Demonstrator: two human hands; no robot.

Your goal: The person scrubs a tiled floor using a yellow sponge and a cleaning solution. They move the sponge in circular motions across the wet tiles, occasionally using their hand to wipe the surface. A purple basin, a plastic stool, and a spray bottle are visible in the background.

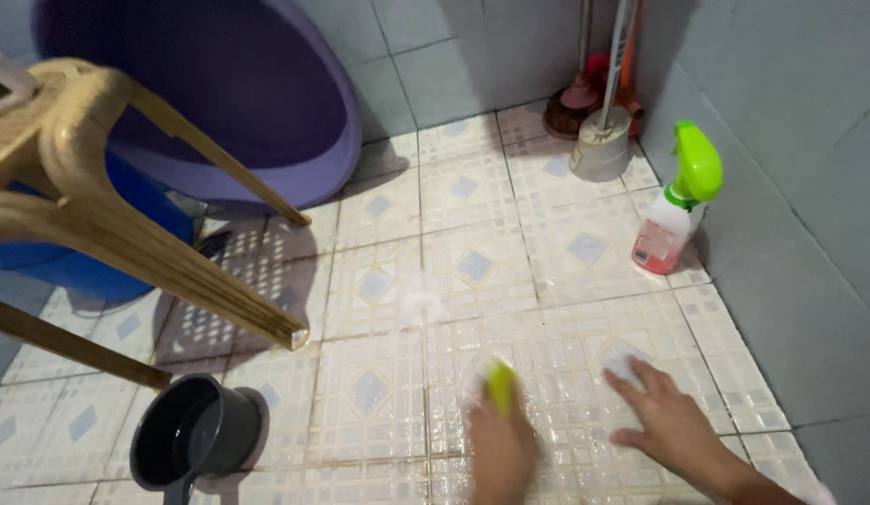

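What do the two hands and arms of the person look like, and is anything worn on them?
Both are bare. The left hand shows no glove, ring or watch, and it is blurred, so small details cannot be told. The right hand is also without glove or ring, and its forearm is bare with no sleeve, watch or bracelet as far as the frame shows.

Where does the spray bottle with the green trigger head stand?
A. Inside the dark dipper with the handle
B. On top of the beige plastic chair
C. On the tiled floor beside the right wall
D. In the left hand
C: the spray bottle stands upright on the tiled floor close to the right wall, well apart from both hands.
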